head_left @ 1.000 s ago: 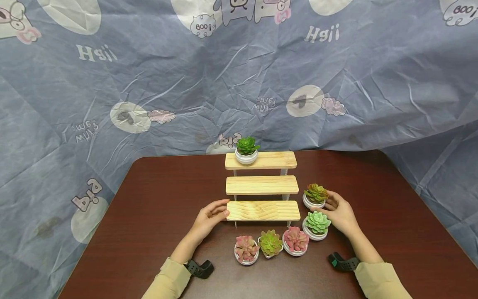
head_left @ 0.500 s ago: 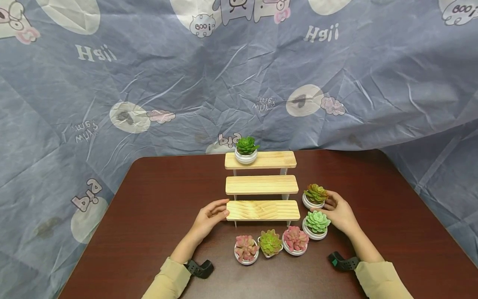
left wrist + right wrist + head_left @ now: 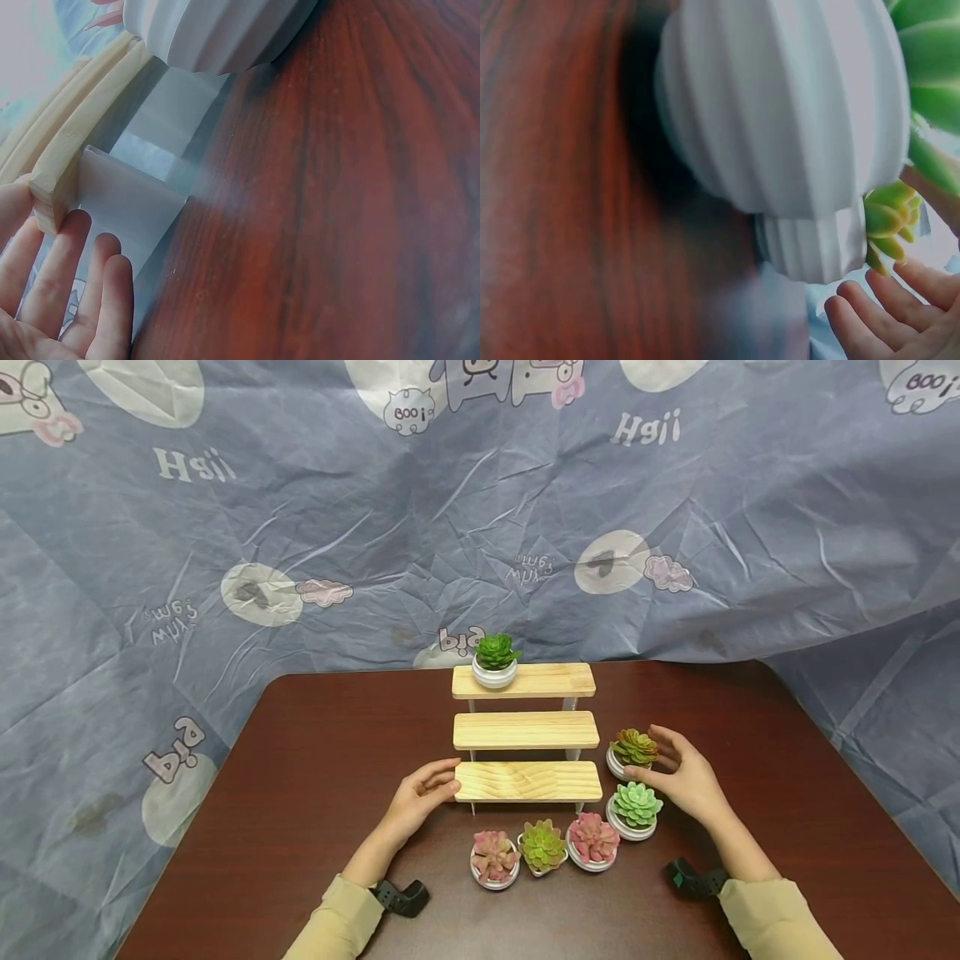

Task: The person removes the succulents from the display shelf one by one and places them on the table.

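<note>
My left hand (image 3: 416,793) holds the left end of the lowest board of a three-tier wooden display stand (image 3: 528,782). In the left wrist view the thumb and fingertips meet at the corner of that board (image 3: 64,157). My right hand (image 3: 690,781) hovers by a potted brown-green succulent (image 3: 633,752), fingers spread and apart from its ribbed white pot (image 3: 817,244). Its thumb reaches over a pale green succulent (image 3: 636,806), whose white pot (image 3: 780,97) fills much of the right wrist view.
A dark green succulent (image 3: 495,658) stands on the top tier's left. In front of the stand sit a pinkish succulent (image 3: 495,858), a yellow-green one (image 3: 543,847) and a pink one (image 3: 594,841). A blue-grey cloth (image 3: 375,527) hangs behind the brown table (image 3: 337,727).
My right hand has opened and lifted slightly, its fingers moving off the brown-green succulent's pot. The left hand stays on the board and the pots keep their places.
</note>
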A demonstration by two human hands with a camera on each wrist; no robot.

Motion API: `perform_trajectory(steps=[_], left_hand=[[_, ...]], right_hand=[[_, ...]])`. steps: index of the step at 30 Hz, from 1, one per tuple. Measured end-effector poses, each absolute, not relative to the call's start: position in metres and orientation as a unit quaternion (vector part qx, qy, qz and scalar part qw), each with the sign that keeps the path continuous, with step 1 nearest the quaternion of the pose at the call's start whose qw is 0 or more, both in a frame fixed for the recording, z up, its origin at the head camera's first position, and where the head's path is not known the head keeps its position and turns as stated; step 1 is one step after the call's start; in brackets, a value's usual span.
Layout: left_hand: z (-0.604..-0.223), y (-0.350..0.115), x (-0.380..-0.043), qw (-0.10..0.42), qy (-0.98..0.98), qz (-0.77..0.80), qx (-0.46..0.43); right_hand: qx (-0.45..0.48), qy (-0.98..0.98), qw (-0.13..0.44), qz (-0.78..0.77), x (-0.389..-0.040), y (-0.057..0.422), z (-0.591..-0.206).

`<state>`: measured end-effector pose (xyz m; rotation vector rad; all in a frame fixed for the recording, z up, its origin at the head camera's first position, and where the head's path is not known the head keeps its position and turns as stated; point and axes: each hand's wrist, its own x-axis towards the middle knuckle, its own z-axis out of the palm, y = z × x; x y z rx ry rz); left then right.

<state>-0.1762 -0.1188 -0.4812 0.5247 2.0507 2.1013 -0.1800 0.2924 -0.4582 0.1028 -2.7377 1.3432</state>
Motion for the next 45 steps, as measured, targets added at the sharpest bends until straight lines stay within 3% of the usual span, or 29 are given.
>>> perform_trajectory(steps=[15,45], left_hand=[[-0.480,-0.119,-0.176,0.080,0.691,0.697,0.172],[-0.478,-0.119,-0.174,0.081,0.689,0.699,0.172]], right_hand=[[0.065,-0.883,0.091,0.455,-0.188,0.278,-0.428],[0.119,-0.853,0.111,0.496,-0.209,0.238,-0.382]])
